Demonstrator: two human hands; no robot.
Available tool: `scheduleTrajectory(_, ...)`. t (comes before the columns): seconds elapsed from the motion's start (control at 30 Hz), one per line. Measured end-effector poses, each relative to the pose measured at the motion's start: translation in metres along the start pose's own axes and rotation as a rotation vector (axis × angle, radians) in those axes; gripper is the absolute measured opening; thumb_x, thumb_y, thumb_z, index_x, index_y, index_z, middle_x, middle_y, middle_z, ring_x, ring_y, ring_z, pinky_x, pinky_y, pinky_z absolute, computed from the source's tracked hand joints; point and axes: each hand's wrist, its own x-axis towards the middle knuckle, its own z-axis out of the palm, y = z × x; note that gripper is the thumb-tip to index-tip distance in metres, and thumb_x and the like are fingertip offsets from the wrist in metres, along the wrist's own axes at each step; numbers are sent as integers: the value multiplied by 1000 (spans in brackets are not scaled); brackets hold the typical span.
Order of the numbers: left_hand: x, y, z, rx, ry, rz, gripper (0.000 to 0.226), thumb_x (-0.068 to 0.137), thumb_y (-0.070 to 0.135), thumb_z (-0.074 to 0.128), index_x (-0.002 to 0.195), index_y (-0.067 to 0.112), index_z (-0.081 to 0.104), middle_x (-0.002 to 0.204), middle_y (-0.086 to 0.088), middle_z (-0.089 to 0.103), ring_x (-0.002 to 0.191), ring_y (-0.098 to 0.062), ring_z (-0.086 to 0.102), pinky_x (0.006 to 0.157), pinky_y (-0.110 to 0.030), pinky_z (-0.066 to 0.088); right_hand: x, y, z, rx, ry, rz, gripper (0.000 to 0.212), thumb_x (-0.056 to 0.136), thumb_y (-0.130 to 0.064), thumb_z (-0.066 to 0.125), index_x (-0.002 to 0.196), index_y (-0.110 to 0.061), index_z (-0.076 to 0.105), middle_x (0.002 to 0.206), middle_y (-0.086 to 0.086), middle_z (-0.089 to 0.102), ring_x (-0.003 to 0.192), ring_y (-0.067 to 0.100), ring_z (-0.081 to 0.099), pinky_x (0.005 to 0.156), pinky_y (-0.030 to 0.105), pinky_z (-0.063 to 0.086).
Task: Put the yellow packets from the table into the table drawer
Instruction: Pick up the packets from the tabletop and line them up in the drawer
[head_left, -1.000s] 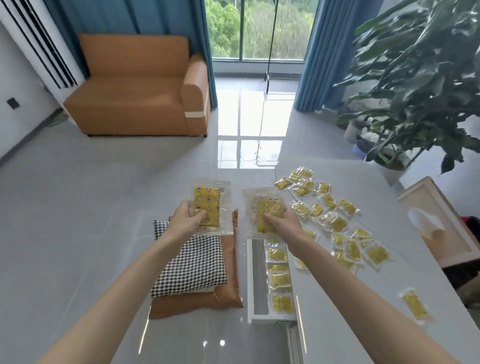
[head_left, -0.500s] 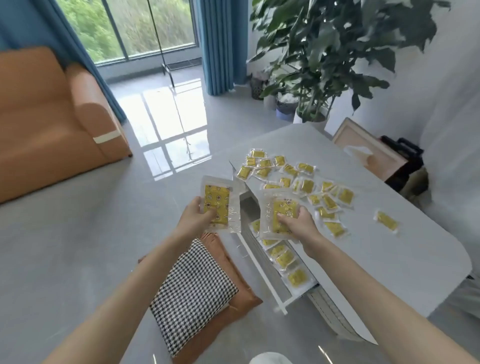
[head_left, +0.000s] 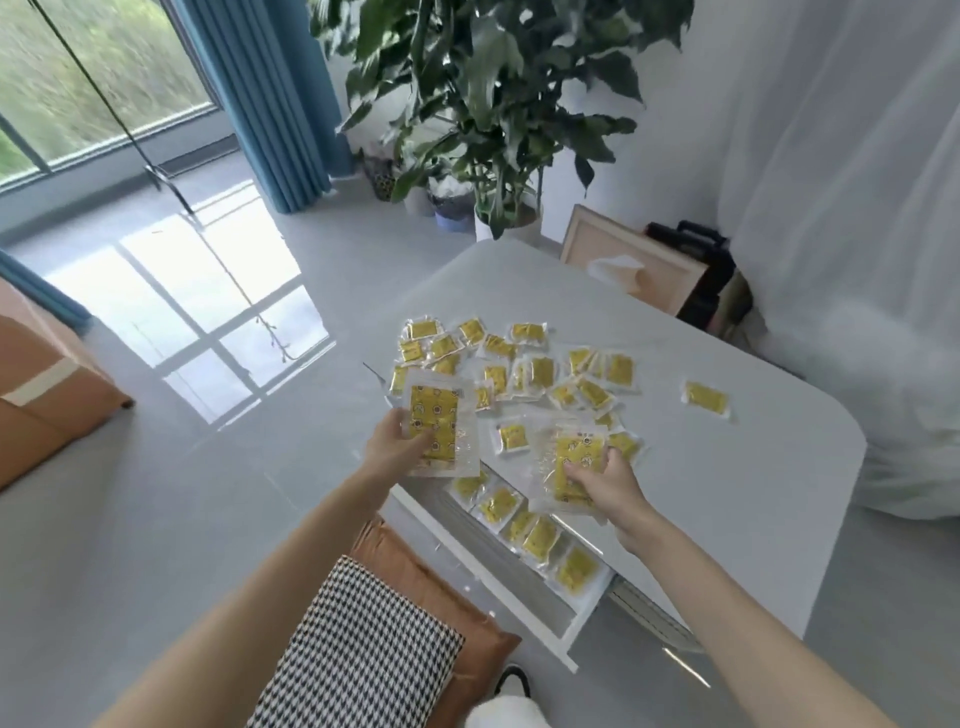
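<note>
White stone-look table fills the right of the view, its rounded far corner towards the curtain. From its near-left edge the drawer stands pulled well out over the floor, presumably so packets can be dropped straight in from above. A loose heap of yellow packets covers the table's far-left part, close to the edge above the drawer, which keeps each carry short. One stray packet lies apart, nearer the right edge. A row of packets already lines the drawer's inner side, overlapping end to end, so the job looks partly done with most of the stock yet to go.

Both hands are loaded. The left hand is off the table's left edge, over the floor beside the drawer's far end, thumb and fingers pinching the lower end of a clear-sleeved yellow packet held upright, face to the camera. The right hand is over the table's near-left edge, right above the drawer, fingers curled onto a second sleeved packet that tilts flatter, probably ready to be lowered. Whether either hand holds more than one packet I cannot tell.
</note>
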Motion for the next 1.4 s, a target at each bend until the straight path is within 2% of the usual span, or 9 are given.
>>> scheduleTrajectory(0.13, 35, 27, 16, 20, -35, 15, 30, 94, 12, 55, 123, 7, 49, 106, -5, 60, 87, -18, 60, 69, -23, 50, 35, -8, -4, 16, -7, 54, 68, 94, -24, 59, 149, -9, 21, 158, 2, 20, 138, 23, 34, 97, 32, 37)
scheduleTrajectory(0.37, 80, 41, 28, 126, -87, -10, 40, 94, 10, 54, 132, 5, 43, 127, -12, 57, 101, -24, 60, 81, -30, 49, 68, -3, -5, 18, -25, 129, 67, 93, -25, 61, 147, -10, 25, 155, 5, 28, 136, 24, 38, 102, 35, 37)
scheduleTrajectory(0.53, 122, 37, 30, 210, -144, -16, 45, 93, 11, 54, 136, 6, 42, 119, -10, 56, 93, -20, 55, 67, -23, 49, 92, 7, 7, 36, -48, 179, 63, 88, -28, 66, 140, -12, 35, 145, 7, 43, 126, 24, 49, 104, 42, 43)
scheduleTrajectory(0.67, 171, 19, 27, 415, -259, -26, 50, 92, 12, 56, 139, 10, 41, 132, -13, 51, 91, -18, 54, 56, -15, 44, 118, 13, 25, 8, -104, 207, 72, 91, -24, 63, 149, -12, 22, 152, 1, 31, 118, 15, 50, 98, 31, 42)
scheduleTrajectory(0.77, 218, 1, 20, 605, -419, -37, 53, 91, 13, 58, 140, 10, 39, 115, -8, 53, 80, -15, 56, 56, -14, 43, 136, 26, 47, 12, -103, 282, 71, 87, -25, 66, 147, -9, 29, 145, 1, 40, 119, 17, 51, 97, 29, 43)
scheduleTrajectory(0.87, 267, -23, 18, 724, -575, -60, 50, 91, 10, 56, 139, 8, 41, 107, -5, 51, 80, -14, 55, 55, -13, 42, 152, 46, 86, 52, -59, 376, 67, 84, -21, 67, 142, -6, 36, 133, 6, 54, 100, 14, 60, 85, 27, 51)
scheduleTrajectory(1.1, 379, -121, 22, 840, -836, -21, 36, 88, 2, 56, 124, 2, 55, 107, -9, 60, 93, -21, 59, 73, -25, 49, 216, 93, 191, 167, 67, 582, 59, 70, -28, 70, 123, -11, 51, 120, 8, 62, 108, 20, 60, 97, 38, 50)
scheduleTrajectory(1.2, 418, -172, 28, 865, -899, -3, 36, 87, 4, 55, 123, 5, 58, 118, -12, 63, 102, -23, 62, 85, -31, 52, 246, 107, 233, 192, 107, 641, 63, 73, -28, 68, 128, -8, 45, 123, 4, 55, 113, 21, 55, 94, 33, 46)
scheduleTrajectory(1.4, 495, -259, 70, 768, -867, -69, 36, 89, 8, 54, 125, 2, 52, 103, -8, 58, 90, -22, 58, 73, -30, 49, 328, 157, 307, 227, 377, 657, 57, 80, -18, 61, 133, -8, 44, 112, 5, 56, 98, 20, 56, 85, 35, 52)
